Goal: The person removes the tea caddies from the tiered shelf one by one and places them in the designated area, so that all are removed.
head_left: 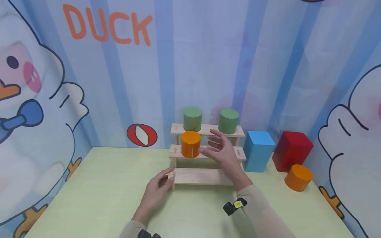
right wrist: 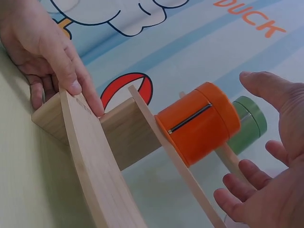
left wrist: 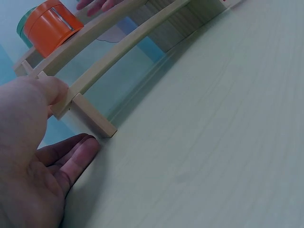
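A three-tier wooden stand (head_left: 202,177) stands against the backdrop. At its left end, my left hand (head_left: 155,191) grips the lowest step, thumb over the board and fingers around the end by the leg (left wrist: 94,116). On the middle step sits an orange canister (head_left: 190,144) with a narrow slit in its side. My right hand (head_left: 224,153) is spread just right of this canister, fingers apart and nothing held; a gap shows between them in the right wrist view. Two green canisters (head_left: 192,119) stand apart on the top step.
To the stand's right are a blue block (head_left: 259,151) and a dark red block (head_left: 293,150). A second orange canister (head_left: 299,178) rests on the pale table (head_left: 119,178) in front of the red one. A duck-printed curtain (head_left: 202,66) closes off the back and sides.
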Available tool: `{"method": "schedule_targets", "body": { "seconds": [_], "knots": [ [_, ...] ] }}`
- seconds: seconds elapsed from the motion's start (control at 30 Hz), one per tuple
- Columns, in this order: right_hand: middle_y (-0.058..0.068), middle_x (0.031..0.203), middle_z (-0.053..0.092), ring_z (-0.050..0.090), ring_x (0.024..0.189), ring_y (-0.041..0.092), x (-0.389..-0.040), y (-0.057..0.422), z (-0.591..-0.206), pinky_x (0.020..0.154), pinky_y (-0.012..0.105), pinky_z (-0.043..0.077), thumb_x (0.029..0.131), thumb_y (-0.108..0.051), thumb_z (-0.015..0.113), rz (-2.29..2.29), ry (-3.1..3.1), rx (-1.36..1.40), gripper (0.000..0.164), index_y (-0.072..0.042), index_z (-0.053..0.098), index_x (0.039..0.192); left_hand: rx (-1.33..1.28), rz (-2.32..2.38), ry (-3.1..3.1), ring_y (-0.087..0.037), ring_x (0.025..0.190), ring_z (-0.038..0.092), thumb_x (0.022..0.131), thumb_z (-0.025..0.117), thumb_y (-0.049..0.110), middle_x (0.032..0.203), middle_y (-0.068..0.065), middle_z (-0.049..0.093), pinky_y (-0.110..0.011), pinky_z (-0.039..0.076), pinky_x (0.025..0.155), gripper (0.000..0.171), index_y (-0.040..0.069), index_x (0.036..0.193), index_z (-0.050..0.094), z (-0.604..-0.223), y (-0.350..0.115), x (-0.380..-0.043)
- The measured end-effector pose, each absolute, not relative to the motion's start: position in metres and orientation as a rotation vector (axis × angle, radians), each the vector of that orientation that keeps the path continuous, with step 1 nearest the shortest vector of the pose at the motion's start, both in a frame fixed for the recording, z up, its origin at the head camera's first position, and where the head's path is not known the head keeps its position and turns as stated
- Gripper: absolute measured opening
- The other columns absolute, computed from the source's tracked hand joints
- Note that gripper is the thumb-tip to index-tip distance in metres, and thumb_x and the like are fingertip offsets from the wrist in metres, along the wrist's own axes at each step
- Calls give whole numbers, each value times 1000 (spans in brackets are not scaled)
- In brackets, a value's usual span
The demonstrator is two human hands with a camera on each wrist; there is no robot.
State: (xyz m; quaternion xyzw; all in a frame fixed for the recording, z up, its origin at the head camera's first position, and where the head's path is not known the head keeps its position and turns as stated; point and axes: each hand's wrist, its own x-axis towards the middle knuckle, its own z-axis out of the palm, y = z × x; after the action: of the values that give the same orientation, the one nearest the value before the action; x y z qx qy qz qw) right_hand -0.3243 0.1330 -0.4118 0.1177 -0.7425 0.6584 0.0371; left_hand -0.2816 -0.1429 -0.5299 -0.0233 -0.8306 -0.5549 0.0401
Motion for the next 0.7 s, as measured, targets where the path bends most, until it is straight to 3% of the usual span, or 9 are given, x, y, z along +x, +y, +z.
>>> {"method": "schedule_targets", "body": {
  "seconds": [0.7],
  "knots": [
    [14,161,55,53,149,45,-341,110,-417,127,57,44,95,-33,92,1921,-2353,414,88,-18,45,167,-102,-1681,-2540,-26,132,68,112,70,36,145,-5,71,-51,55,117,44,38,156,65,-532,-146,-281]
  ]
}}
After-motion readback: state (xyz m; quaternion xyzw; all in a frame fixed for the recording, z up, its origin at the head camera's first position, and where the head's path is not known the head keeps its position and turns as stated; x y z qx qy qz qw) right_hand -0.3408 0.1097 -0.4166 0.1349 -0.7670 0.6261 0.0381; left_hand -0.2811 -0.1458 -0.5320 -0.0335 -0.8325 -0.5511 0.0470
